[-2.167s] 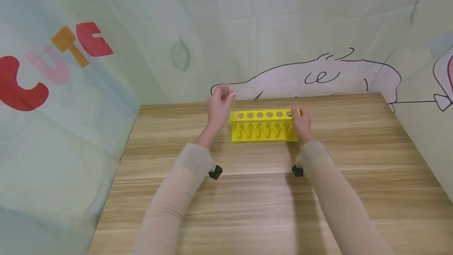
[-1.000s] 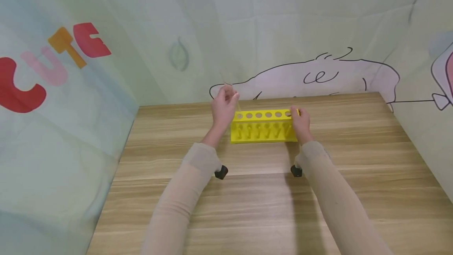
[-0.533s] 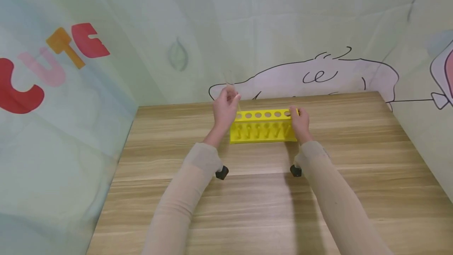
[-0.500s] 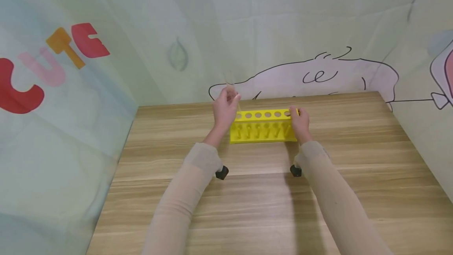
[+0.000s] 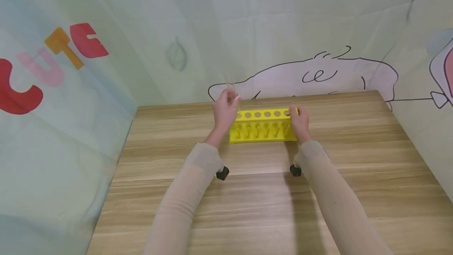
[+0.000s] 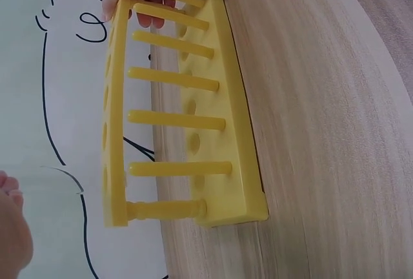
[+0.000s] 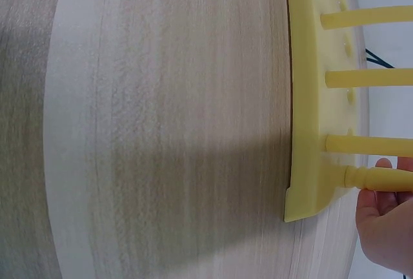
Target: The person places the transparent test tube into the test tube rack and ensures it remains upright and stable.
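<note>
A yellow test tube rack (image 5: 262,118) with a row of holes and upright pegs stands on the table. Behind its left end, my left hand (image 5: 224,111) pinches a clear test tube (image 5: 230,81). The tube slants, its upper part above the fingers and its lower part close over the leftmost hole. Only part of the left hand (image 6: 13,234) enters the left wrist view, at the left edge. My right hand (image 5: 300,124) grips the rack's right end. In the right wrist view, the right hand's fingers (image 7: 381,221) are around the end post.
The wood-grain table (image 5: 255,207) extends in front and to both sides of the rack. A printed cloth (image 5: 148,42) hangs right behind the table's back edge and along its sides. Black wrist cameras sit under both cuffs.
My left hand has moved a little right with the test tube, bringing it over the rack's left end, then nearly stopped. My right hand keeps its grip on the rack.
</note>
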`<state>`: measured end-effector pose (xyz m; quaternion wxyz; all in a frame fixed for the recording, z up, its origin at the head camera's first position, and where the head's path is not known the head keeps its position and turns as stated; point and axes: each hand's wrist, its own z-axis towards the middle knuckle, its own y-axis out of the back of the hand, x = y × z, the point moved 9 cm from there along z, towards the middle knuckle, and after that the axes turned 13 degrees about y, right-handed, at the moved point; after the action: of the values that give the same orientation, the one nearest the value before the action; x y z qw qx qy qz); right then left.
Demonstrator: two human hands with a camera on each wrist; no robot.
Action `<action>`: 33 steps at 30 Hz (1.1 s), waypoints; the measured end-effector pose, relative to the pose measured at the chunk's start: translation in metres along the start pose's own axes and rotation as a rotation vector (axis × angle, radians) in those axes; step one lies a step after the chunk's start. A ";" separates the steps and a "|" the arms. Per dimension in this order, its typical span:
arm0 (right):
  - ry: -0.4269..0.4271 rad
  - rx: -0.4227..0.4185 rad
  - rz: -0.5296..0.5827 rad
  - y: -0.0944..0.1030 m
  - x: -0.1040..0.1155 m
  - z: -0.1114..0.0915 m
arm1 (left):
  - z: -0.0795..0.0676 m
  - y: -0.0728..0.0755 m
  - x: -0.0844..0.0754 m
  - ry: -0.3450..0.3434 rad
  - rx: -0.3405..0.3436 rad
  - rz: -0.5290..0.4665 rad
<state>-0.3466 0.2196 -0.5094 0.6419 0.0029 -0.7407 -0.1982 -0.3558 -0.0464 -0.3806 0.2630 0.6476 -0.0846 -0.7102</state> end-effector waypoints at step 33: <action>0.002 0.002 -0.011 0.001 -0.001 0.001 | -0.002 -0.019 0.017 0.052 0.075 0.151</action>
<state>-0.3468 0.2207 -0.5098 0.6414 0.0078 -0.7404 -0.2008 -0.3594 -0.0384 -0.4043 0.2934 0.6669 -0.1526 -0.6677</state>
